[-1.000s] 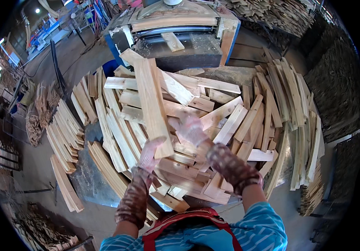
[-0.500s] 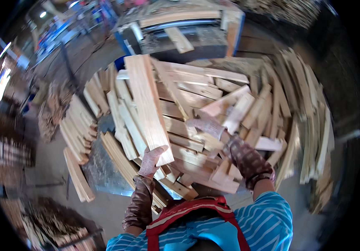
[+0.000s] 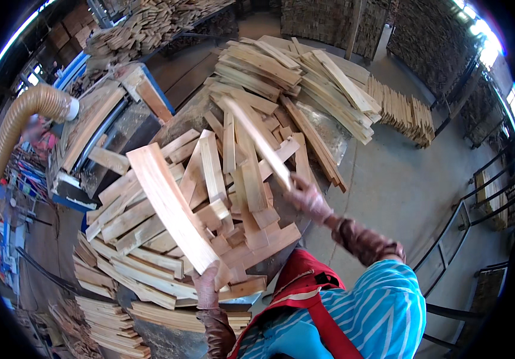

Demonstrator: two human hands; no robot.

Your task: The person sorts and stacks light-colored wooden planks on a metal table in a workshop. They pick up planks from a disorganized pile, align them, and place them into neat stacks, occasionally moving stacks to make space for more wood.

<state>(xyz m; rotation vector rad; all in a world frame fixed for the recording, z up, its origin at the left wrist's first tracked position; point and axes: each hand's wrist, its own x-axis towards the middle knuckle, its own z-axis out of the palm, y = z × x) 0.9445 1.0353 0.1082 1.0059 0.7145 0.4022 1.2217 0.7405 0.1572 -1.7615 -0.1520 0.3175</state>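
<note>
My gloved left hand (image 3: 208, 286) is closed round the near end of a wide, pale wooden board (image 3: 170, 209), which slants away over the pile toward the far left. In my gloved right hand (image 3: 310, 198) is the near end of a narrow wooden strip (image 3: 260, 143), slightly blurred and raised over the right side of the heap. Beneath both lies a jumbled pile of wooden boards (image 3: 251, 200) of differing lengths, spread on a table. Brown sleeve covers run up both forearms.
A planer-like machine (image 3: 99, 137) with a board in its opening stands at the far left, a ribbed hose (image 3: 15, 125) beside it. Neater board stacks lie at far right (image 3: 335, 90) and near left (image 3: 111, 326). A metal rack (image 3: 445, 245) stands on the right.
The view has swung to the right, so the machine now appears at the left. My right hand, earlier down among the boards, now holds a narrow strip. My left hand keeps its board.
</note>
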